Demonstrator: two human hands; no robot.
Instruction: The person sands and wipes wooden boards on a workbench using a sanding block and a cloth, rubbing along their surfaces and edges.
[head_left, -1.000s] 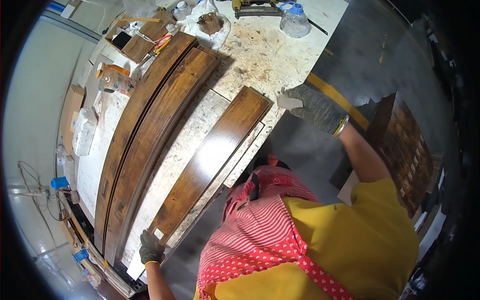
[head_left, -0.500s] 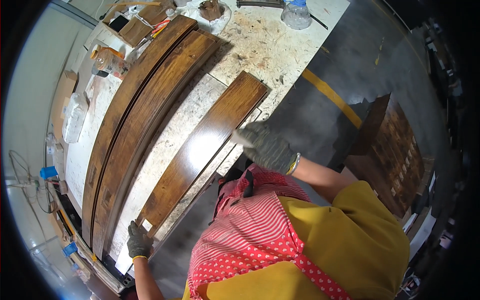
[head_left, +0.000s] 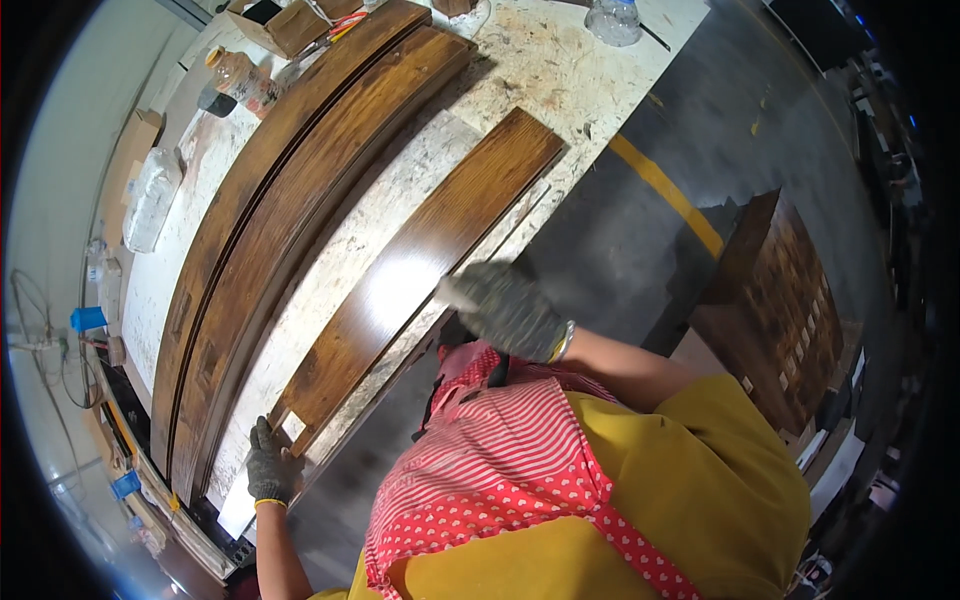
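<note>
A brown wooden board [head_left: 440, 215] with a glossy finish lies aslant on the white worktable, with a bright glare on its middle. My left hand [head_left: 270, 470], in a dark knit glove, grips the board's near left end beside a small white patch [head_left: 292, 425]. At the board's near long edge is my right hand [head_left: 510, 312], gloved too and slightly blurred. Its fingers close on a small pale piece [head_left: 450, 293], perhaps paper or cloth, held against that edge. Whether the piece touches the wood I cannot tell.
Two long brown wooden planks [head_left: 300, 170] lie side by side beyond the board. Bottles [head_left: 240, 80], a wrapped plastic bundle [head_left: 153, 200] and a clear jar [head_left: 612, 22] stand about the stained worktable [head_left: 540, 60]. A dark wooden piece [head_left: 775, 310] stands on the floor at right.
My right hand has moved left and slightly down along the board's edge with the pale piece. The left hand keeps to the board's end. The whole view has shifted a little.
</note>
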